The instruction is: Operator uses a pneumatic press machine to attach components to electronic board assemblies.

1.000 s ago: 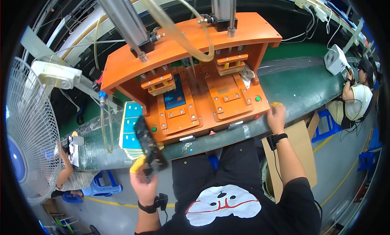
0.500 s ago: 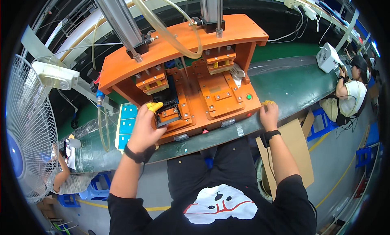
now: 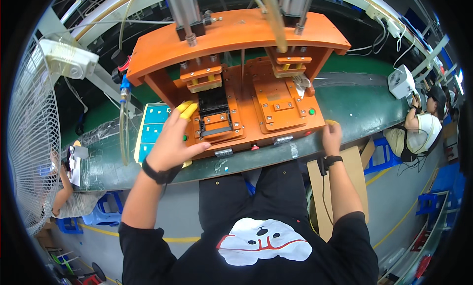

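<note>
A black, frame-like part (image 3: 215,103) lies in the left fixture of an orange two-station press (image 3: 236,33). My left hand (image 3: 170,143), yellow finger cots on its fingertips, hovers just left of that fixture. Its thumb is spread from the fingers, and nothing is in it. The right fixture (image 3: 282,106) holds no such part. Beside the press's front right corner is my right hand (image 3: 332,137), its fingers curled and a yellow cot showing at the tip. The inside of that hand is hidden.
Blue sheets with small light pieces (image 3: 150,132) lie left of the press on the green bench (image 3: 359,107). A caged fan (image 3: 34,137) stands far left. Two people sit along the bench, one at each side. Cardboard (image 3: 350,179) leans below the right edge.
My left hand has drawn back from the black part to the left, and its fingers have come off it. My right hand stays by the press corner. The whole view has shifted.
</note>
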`<state>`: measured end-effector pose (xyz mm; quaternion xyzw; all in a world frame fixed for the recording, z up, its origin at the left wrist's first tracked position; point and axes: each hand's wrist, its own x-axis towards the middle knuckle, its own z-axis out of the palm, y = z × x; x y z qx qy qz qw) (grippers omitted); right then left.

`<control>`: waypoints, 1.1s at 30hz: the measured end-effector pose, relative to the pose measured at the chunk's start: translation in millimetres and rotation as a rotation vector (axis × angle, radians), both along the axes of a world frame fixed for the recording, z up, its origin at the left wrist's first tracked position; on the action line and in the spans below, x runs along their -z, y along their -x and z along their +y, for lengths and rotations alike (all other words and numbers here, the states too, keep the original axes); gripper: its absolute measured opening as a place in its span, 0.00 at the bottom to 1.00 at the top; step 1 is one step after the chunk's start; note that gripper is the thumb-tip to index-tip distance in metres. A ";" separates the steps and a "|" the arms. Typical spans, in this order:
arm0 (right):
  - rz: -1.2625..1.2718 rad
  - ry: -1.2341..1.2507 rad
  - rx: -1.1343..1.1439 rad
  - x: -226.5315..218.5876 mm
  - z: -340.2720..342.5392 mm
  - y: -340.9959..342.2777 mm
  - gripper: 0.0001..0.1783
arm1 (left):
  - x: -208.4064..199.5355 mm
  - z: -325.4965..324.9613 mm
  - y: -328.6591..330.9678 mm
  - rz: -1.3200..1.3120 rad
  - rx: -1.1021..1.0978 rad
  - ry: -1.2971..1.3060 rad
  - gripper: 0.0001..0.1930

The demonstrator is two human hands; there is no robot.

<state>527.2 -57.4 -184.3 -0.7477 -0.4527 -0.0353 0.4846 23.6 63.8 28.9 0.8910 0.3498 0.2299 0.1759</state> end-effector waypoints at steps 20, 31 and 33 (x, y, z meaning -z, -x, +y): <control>0.122 0.236 -1.292 -79.7 11.8 364.4 0.21 | 131.3 -39.7 135.7 -0.162 -0.468 -0.065 0.22; -0.006 0.279 -1.193 -40.1 50.8 437.9 0.21 | 143.8 -52.6 128.5 -0.083 -0.553 -0.128 0.18; -0.037 0.300 -1.182 -43.0 51.2 443.7 0.21 | 143.1 -44.9 138.5 -0.185 -0.526 -0.131 0.14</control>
